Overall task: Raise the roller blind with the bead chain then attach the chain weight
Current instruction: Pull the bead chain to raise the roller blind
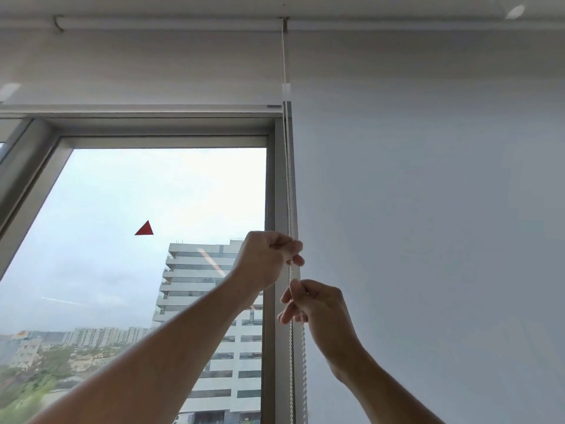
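A white bead chain (289, 185) hangs in two strands from the roller tube at the ceiling, down past the window frame. My left hand (269, 258) pinches the chain between thumb and fingers at mid height. Just below it, my right hand (312, 304) grips the same chain. The left roller blind (146, 71) is rolled high; its bottom bar (153, 108) sits just above the top of the window frame. A small white clip (286, 92) sits on the chain near the top. No chain weight shows in this view.
A second white blind (428, 209) hangs fully down on the right. A grey window frame post (272, 194) stands just left of the chain. A red triangle sticker (145, 229) is on the glass, with buildings outside.
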A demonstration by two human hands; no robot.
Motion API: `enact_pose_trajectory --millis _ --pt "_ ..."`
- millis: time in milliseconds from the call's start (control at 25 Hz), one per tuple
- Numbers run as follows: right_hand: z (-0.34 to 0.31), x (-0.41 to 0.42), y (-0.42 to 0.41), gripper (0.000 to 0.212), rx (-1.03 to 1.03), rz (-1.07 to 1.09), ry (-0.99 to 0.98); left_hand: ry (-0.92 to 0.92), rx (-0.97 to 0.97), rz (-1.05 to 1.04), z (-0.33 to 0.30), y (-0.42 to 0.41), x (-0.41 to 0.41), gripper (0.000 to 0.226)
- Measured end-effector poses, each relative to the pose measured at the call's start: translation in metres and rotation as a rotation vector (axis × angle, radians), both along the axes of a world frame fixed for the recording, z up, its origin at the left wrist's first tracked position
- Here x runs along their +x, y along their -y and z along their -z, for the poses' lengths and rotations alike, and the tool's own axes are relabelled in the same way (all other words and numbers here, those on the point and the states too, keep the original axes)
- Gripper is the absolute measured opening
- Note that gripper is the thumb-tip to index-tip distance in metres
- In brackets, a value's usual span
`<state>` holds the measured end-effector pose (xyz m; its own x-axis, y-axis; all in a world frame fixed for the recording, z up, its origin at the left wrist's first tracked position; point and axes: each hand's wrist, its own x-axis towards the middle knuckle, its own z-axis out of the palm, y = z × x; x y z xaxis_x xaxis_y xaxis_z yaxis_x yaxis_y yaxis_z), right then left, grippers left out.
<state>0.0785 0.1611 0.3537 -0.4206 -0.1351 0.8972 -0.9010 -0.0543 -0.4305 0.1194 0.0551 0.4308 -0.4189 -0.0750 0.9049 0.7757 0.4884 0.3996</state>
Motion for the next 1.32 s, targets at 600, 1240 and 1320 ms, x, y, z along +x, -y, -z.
enact_pose_trajectory --millis 600,1240,1320 --pt "-0.07 0.017 -0.007 0.028 -0.1 0.033 0.089 -0.024 -0.138 -0.072 0.061 0.001 -0.006 0.019" --pt "-0.04 0.011 -0.006 0.035 -0.118 0.162 -0.107 -0.087 0.112 -0.027 0.045 0.002 0.0 0.056" --pt "-0.033 0.012 -0.006 0.037 -0.118 0.146 -0.103 -0.097 0.078 -0.038 0.03 -0.007 0.005 0.057"
